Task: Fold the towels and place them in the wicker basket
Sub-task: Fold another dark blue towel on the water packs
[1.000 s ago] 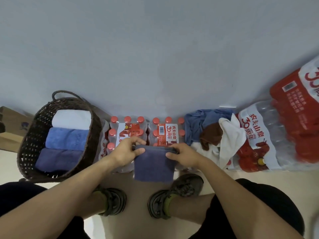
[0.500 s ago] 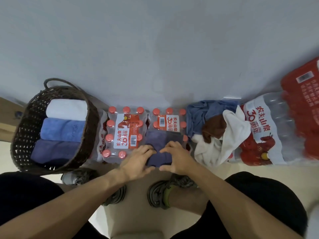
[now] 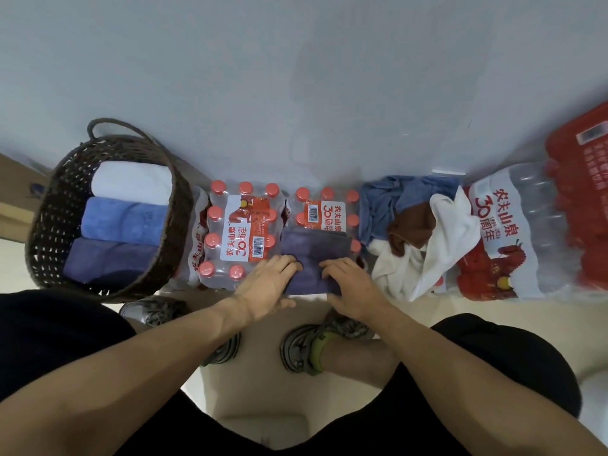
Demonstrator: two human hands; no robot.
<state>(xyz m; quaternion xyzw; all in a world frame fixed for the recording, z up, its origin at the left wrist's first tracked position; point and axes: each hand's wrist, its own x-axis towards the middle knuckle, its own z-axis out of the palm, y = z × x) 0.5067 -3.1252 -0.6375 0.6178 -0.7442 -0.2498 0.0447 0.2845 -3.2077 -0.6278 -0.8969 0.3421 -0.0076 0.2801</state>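
A folded dark purple towel (image 3: 312,248) lies on top of the shrink-wrapped bottle packs (image 3: 241,225). My left hand (image 3: 266,281) and my right hand (image 3: 352,284) grip its near end, fingers on top and thumbs at the near edge. On the left stands the dark wicker basket (image 3: 49,225), which holds a rolled white towel (image 3: 131,182), a blue one (image 3: 125,218) and a purple one (image 3: 112,261) side by side. To the right lies a loose pile: a blue towel (image 3: 408,199), a brown towel (image 3: 411,225) and a white towel (image 3: 437,248).
Larger packs of water bottles (image 3: 513,232) and a red pack (image 3: 582,199) lie at the right against the grey wall. A cardboard box (image 3: 13,205) sits behind the basket. My shoes (image 3: 302,350) stand on the pale floor just below the packs.
The purple towel hung over the packs' front edge; it now lies on top of them, shorter. Both hands moved from its far edge to its near end.
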